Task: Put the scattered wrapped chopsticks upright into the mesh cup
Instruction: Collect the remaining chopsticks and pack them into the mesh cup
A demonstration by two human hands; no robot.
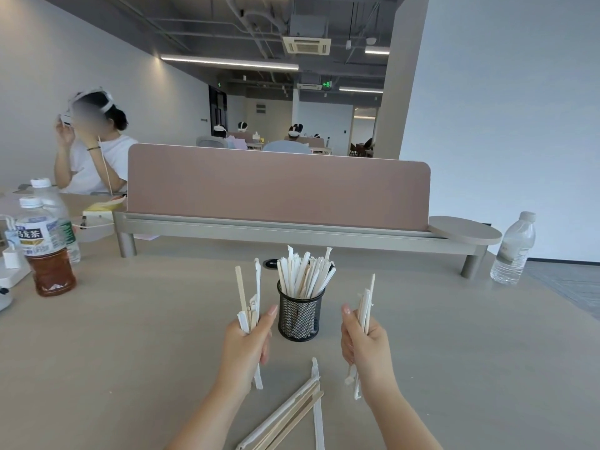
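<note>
Chopsticks in paper sleeves fill both fists. The left hand is closed around a small bundle held upright, its tops rising well above the knuckles and one wrapper tail hanging below the palm. The right hand is closed the same way on a second bundle, also near vertical, with torn wrapper ends trailing under the wrist.

Between the two hands, just beyond the fingertips, stands the black mesh cup on the desk. It is already crowded with wrapped sticks that fan out above the rim, leaning slightly away and to the right. The cup lies inward from each hand: to the right of the left fist, to the left of the right fist, and a little farther from the body than both. The left thumb looks marginally closer to the cup wall than the right fingers do, though the difference is slight.

Both bundles already share the cup's upright axis, so the coming move probably needs only a lift above the rim, a short sideways carry inward, and a drop into whatever gap remains among the sticks. Free room in the opening looks tight.

Nearer the body than either hand, more wrapped chopsticks lie flat on the desk, running diagonally toward the lower edge of view.
</note>
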